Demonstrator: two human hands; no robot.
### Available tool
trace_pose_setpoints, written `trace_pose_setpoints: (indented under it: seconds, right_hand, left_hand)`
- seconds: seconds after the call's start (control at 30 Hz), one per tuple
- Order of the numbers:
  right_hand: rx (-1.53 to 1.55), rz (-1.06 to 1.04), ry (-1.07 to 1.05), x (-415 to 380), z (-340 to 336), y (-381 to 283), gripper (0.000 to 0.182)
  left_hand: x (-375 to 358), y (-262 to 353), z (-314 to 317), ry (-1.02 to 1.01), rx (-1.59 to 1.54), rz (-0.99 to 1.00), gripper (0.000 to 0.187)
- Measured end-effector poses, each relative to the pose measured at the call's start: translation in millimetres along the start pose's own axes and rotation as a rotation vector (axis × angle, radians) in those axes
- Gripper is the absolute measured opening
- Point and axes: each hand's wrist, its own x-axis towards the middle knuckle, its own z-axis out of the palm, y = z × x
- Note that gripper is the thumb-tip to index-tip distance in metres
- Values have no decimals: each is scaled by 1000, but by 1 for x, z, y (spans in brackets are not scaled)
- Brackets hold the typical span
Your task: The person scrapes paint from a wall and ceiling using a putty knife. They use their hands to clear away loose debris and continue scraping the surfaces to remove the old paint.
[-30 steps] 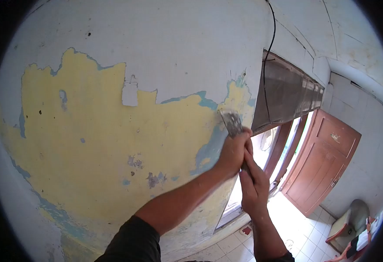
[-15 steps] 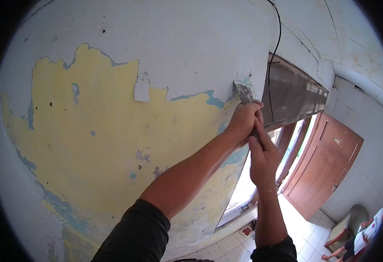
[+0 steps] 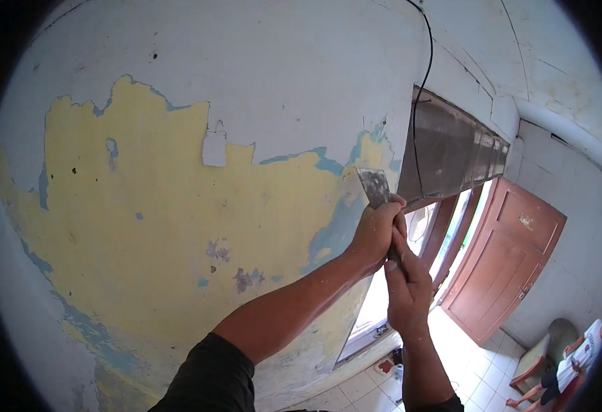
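Note:
My left hand [image 3: 375,235] is wrapped round the upper handle of a paint scraper [image 3: 374,185], just below its blade. Lower on the same handle, my right hand [image 3: 409,292] is closed as well. The flat, paint-smeared blade points up and to the left, close to the wall; whether its edge touches cannot be made out. Behind it the wall [image 3: 266,206] shows a broad yellow patch with blue-green edges, bordered by white paint [image 3: 301,82]. Bare yellow and blue-green lie just above the blade. Most of the handle is hidden by my fingers.
A black cable [image 3: 430,55] hangs down across a dark panel [image 3: 452,144] right of the wall. Below are a bright window opening and a reddish-brown door [image 3: 505,261]. At the lower right a person [image 3: 582,357] sits beside a chair [image 3: 538,357] on the tiled floor [image 3: 479,384].
Both hands and the scraper have moved down, away from the white paint's edge. More yellow and blue-green now shows where the blade was. The view has shifted slightly.

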Motion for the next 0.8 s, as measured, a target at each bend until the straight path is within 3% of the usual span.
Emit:
trace_pose_setpoints:
  seconds: [0.03, 0.1, 0.17, 0.23, 0.37, 0.43, 0.47, 0.63, 0.7, 0.77, 0.8]
  right_hand:
    - [-44, -55, 0, 2, 5, 3, 49]
    - [87, 175, -20, 37, 13, -9, 49]
    - [62, 39, 71, 46, 14, -8, 50]
    - [109, 101, 22, 36, -2, -17, 49]
    - [-74, -75, 11, 3, 8, 5, 47]
    - [19, 108, 26, 34, 18, -6, 47]
    - [15, 89, 58, 43, 16, -12, 47]
    - [53, 81, 3, 14, -5, -9, 49]
    - [9, -72, 19, 2, 5, 8, 50]
    - [15, 173, -26, 32, 12, -8, 50]
    - [40, 103, 43, 42, 17, -8, 50]
  left_hand:
    - [4, -2, -5, 9, 6, 4, 24]
    - [36, 18, -18, -69, 123, 19, 24]
    - [35, 41, 1, -49, 35, -18, 24]
    - [27, 28, 6, -66, 45, -5, 25]
    - [4, -7, -12, -24, 32, 7, 23]
    - [43, 4, -30, -99, 360, 124, 25]
    - [33, 40, -3, -55, 70, -15, 28]
    - [11, 15, 5, -42, 11, -24, 29]
    - [-4, 2, -1, -3, -81, -74, 29]
    - [15, 23, -2, -15, -32, -59, 28]
    - [29, 37, 0, -33, 13, -35, 27]
